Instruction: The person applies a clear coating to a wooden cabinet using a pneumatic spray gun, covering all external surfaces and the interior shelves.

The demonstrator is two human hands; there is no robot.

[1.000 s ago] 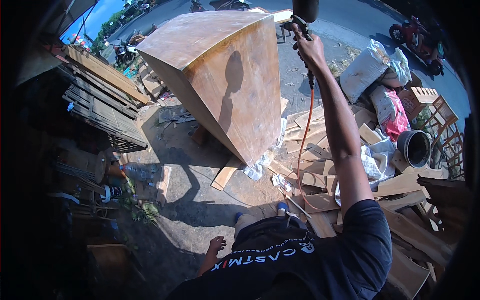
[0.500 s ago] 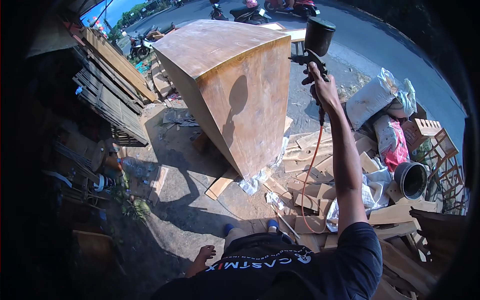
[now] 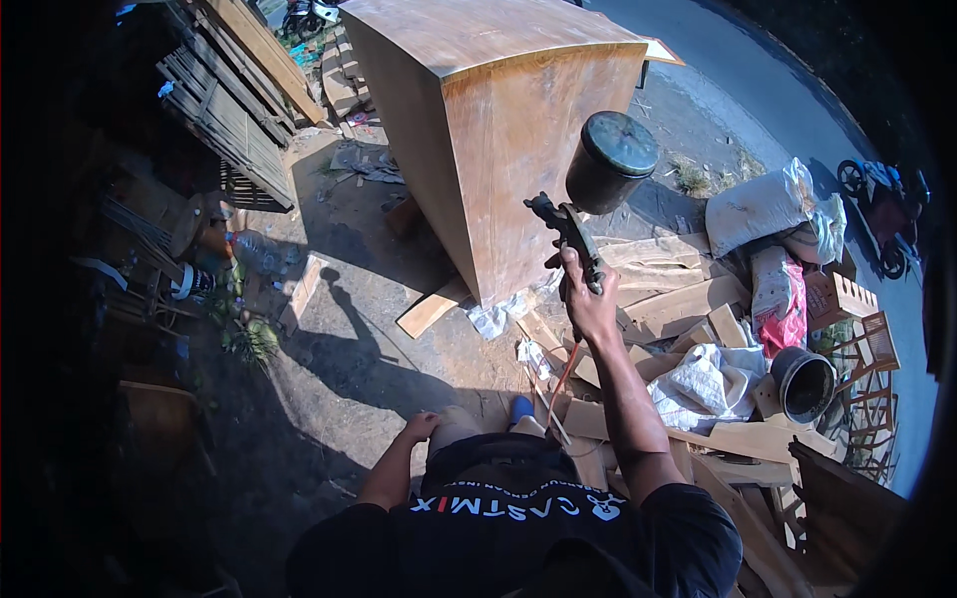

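Wooden cabinet (image 3: 488,125) at 12 o'clock in view; right hand (image 3: 590,304) grips spray gun (image 3: 575,239) at 2 o'clock, cup (image 3: 608,169) slightly tilted; left hand (image 3: 423,427) at 7, by thigh (image 3: 455,424), grasp unclear
Advisable: nozzle (image 3: 536,203) square to cabinet, pace even, hose (image 3: 564,377) clear of offcuts (image 3: 688,307)

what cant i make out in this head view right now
All in the head view:
- Spray gun's grip: largely covered by the right hand.
- Cup's contents: hidden by its lid and dark wall.
- Wooden piece's top: partly cut off by the upper edge; its far side faces away.
- White sack's contents: hidden by its sides.
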